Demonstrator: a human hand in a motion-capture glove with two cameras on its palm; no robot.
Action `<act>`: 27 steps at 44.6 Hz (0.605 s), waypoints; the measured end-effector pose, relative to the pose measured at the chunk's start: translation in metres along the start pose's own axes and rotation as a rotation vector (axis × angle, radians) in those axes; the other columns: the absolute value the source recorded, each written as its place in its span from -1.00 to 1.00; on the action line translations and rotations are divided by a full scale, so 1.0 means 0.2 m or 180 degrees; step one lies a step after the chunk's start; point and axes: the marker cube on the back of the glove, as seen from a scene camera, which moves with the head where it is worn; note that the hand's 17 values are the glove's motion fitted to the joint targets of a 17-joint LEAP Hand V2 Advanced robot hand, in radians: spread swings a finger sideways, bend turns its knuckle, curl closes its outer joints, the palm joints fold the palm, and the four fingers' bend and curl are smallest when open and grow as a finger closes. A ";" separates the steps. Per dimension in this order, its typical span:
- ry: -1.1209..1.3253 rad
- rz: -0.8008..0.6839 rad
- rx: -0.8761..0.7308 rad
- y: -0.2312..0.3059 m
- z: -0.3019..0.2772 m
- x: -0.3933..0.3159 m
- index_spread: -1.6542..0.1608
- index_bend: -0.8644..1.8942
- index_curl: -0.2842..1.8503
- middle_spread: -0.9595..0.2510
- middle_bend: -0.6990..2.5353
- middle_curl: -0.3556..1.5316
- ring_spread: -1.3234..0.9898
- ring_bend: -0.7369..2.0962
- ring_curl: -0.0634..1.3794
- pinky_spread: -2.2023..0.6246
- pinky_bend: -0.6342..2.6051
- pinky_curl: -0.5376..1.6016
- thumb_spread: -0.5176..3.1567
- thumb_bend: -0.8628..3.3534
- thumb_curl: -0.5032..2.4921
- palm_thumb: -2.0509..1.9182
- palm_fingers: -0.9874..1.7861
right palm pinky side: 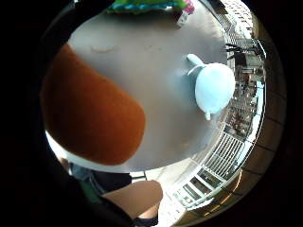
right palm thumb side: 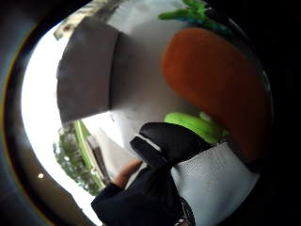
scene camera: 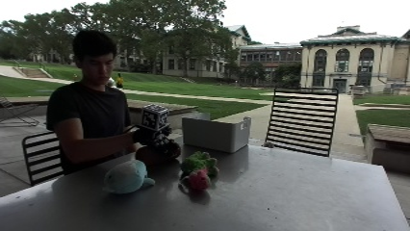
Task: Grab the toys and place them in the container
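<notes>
My gloved right hand [scene camera: 158, 140] hovers just over an orange carrot-shaped plush toy [scene camera: 149, 155] that lies on the table near the person. In the palm views the orange toy [right palm pinky side: 94, 113] fills much of the picture, so it is close to the palm. Its green leaves [right palm thumb side: 195, 125] show beside my thumb [right palm thumb side: 164, 141], which is not wrapped round the toy. A light blue plush [scene camera: 128, 177] and a green and pink plush [scene camera: 198, 169] lie further forward on the table. The grey container [scene camera: 216, 133] stands just beyond the hand.
The grey metal table [scene camera: 288, 192] stretches wide to the right of the toys. Slatted chairs stand behind it, one [scene camera: 301, 120] at the far side and one [scene camera: 42, 154] under the person. The container's wall [right palm thumb side: 87, 75] is near the palm.
</notes>
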 end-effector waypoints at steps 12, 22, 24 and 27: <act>0.0129 0.0155 -0.0124 -0.05 0.11 0.03 0.68 -0.26 -0.44 0.63 -0.21 -0.20 0.05 0.11 -0.51 0.54 -0.41 -0.23 -0.10 -0.57 -0.47 0.13 0.04; 0.0007 0.0232 -0.0186 -0.06 0.18 0.02 0.66 -0.10 -0.38 0.54 -0.27 -0.21 -0.04 0.08 -0.53 0.47 -0.26 -0.18 -0.03 -0.47 -0.42 0.32 0.24; -0.0014 0.0244 -0.0132 -0.06 0.18 0.01 0.66 -0.03 -0.34 0.50 -0.28 -0.22 -0.06 0.07 -0.54 0.44 -0.23 -0.16 -0.03 -0.46 -0.41 0.34 0.32; -0.0013 0.0200 -0.0055 -0.05 0.17 0.00 0.65 0.03 -0.28 0.45 -0.28 -0.20 -0.09 0.07 -0.52 0.39 -0.20 -0.13 -0.03 -0.45 -0.39 0.37 0.40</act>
